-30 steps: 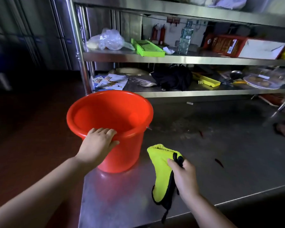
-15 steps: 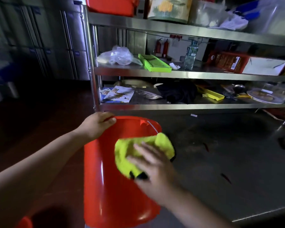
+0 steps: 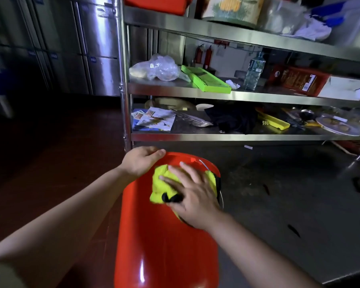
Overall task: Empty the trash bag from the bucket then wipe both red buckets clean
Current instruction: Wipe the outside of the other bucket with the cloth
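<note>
A red bucket (image 3: 166,242) is tipped toward me, its outer wall facing up and its rim pointing away toward the shelves. My left hand (image 3: 140,162) grips the rim at the far left side. My right hand (image 3: 193,189) lies flat with spread fingers on a yellow cloth with black trim (image 3: 160,185), pressing it against the bucket's wall near the rim. The bucket's wire handle shows at the right of the rim. Something red (image 3: 156,4) sits on the top shelf; what it is I cannot tell.
A steel table (image 3: 299,215) carries the bucket and has dark spots on it. Steel shelves (image 3: 237,96) behind hold a plastic bag (image 3: 156,68), green tray (image 3: 206,82), water bottle (image 3: 255,70), papers and boxes. Steel cabinets (image 3: 100,46) stand at the left.
The bucket went from upright on the table to tipped toward me. My right hand brought the cloth onto its wall and slid it up toward the rim. My left hand shifted along the rim.
</note>
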A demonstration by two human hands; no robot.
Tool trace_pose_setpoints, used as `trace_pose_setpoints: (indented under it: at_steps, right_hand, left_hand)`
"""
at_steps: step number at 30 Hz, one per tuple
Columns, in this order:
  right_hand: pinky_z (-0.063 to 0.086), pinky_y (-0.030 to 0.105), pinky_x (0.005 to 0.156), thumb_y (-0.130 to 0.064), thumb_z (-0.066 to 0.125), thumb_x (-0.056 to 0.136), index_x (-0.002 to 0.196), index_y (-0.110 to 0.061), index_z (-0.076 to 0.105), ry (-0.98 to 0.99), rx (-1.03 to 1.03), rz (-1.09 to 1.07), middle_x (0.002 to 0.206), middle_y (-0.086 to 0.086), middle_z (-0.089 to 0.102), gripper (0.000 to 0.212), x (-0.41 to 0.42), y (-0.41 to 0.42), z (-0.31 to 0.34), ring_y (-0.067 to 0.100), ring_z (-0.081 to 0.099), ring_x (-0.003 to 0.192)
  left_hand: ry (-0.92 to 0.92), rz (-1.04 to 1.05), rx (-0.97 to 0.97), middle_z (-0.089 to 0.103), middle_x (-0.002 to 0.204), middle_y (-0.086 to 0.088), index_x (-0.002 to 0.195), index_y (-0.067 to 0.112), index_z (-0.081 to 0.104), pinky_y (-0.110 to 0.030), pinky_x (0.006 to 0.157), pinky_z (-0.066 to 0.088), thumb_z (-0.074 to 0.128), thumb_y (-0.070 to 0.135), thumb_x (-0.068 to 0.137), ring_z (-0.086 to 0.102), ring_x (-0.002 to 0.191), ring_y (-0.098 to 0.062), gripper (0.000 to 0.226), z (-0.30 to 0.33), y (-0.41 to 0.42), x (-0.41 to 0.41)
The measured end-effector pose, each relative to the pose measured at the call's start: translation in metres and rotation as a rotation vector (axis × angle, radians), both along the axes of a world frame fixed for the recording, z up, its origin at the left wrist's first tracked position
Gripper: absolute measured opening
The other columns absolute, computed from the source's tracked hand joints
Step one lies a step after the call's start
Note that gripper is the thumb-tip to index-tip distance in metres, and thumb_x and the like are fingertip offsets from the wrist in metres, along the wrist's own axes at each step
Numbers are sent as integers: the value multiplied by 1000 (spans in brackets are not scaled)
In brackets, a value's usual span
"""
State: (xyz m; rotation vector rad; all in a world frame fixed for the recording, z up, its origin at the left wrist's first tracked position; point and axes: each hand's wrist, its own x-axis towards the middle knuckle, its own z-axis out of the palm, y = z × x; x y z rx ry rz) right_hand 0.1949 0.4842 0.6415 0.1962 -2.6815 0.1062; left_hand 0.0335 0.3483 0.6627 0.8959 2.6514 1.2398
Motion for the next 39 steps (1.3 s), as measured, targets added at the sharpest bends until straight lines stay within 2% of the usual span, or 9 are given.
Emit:
trace_pose_setpoints:
  at_steps: [4, 9, 13, 15, 20, 22, 26, 34, 39]
  right_hand:
    - [45, 53, 89, -45, 59, 81, 128, -31, 53, 103, -163, -96, 135, -8, 52, 49, -23, 9, 1, 21, 41, 119]
    - [31, 47, 104, -50, 48, 83, 127, -43, 53, -27, -188, -73, 146, -15, 38, 45, -8, 1, -12, 17, 31, 131]
    - [17, 57, 110, -43, 57, 83, 130, -41, 52, -115, -133, 58, 148, -7, 36, 47, 42, -14, -32, 27, 21, 140]
    - [11, 59, 111, -47, 44, 89, 131, -40, 51, -129, -120, 115, 148, -5, 36, 43, 73, -21, -46, 29, 15, 143]
    - [14, 61, 109, -44, 42, 88, 134, -40, 47, -152, -104, 219, 149, -3, 35, 46, 110, -27, -60, 32, 16, 143]
    - [17, 58, 109, -40, 45, 87, 132, -38, 51, -143, -107, 232, 148, -3, 37, 46, 100, -27, -57, 30, 21, 141]
    - [21, 48, 109, -26, 54, 77, 130, -33, 54, -127, -148, 230, 147, -7, 37, 53, 58, -25, -46, 23, 28, 137]
    - [37, 46, 103, -1, 70, 73, 120, -15, 65, 38, -224, 5, 130, 4, 56, 49, -45, 23, -6, 30, 46, 120]
    - [32, 41, 108, -16, 69, 80, 118, -22, 66, 44, -279, 3, 132, -2, 54, 39, -49, 15, -11, 24, 42, 123]
  left_hand:
    - [-34, -5, -12, 69, 98, -2, 92, 21, 67, -26, 78, 38, 46, 59, 88, 61, 102, -23, 43, -16, 7, -15]
    - [-95, -48, -11, 67, 113, -4, 108, 21, 65, -28, 87, 40, 42, 69, 80, 59, 110, -22, 60, -23, 7, -28]
    - [-97, -68, -1, 67, 96, 4, 95, 31, 66, -26, 83, 43, 44, 71, 78, 62, 98, -16, 48, -27, 2, -35]
    - [-139, -74, 46, 69, 97, 5, 87, 34, 66, -31, 91, 47, 44, 76, 70, 63, 97, -15, 50, -28, 0, -36]
    - [-264, -82, 91, 69, 104, 5, 80, 36, 68, -40, 102, 44, 52, 75, 63, 63, 102, -15, 46, -26, -3, -33]
    - [-278, -46, 96, 71, 96, 4, 76, 30, 69, -40, 98, 46, 53, 69, 66, 64, 96, -17, 43, -25, -4, -34]
    - [-148, 130, 20, 53, 54, 0, 57, 12, 57, -34, 62, 39, 42, 65, 66, 54, 67, -28, 56, -25, -9, -33]
    - [83, 200, -5, 50, 49, 1, 54, 7, 50, -31, 58, 29, 33, 62, 74, 51, 62, -27, 60, -34, -7, -40]
    - [105, 172, 17, 47, 49, 0, 57, 10, 48, -32, 55, 30, 31, 60, 77, 49, 62, -27, 57, -44, -16, -41]
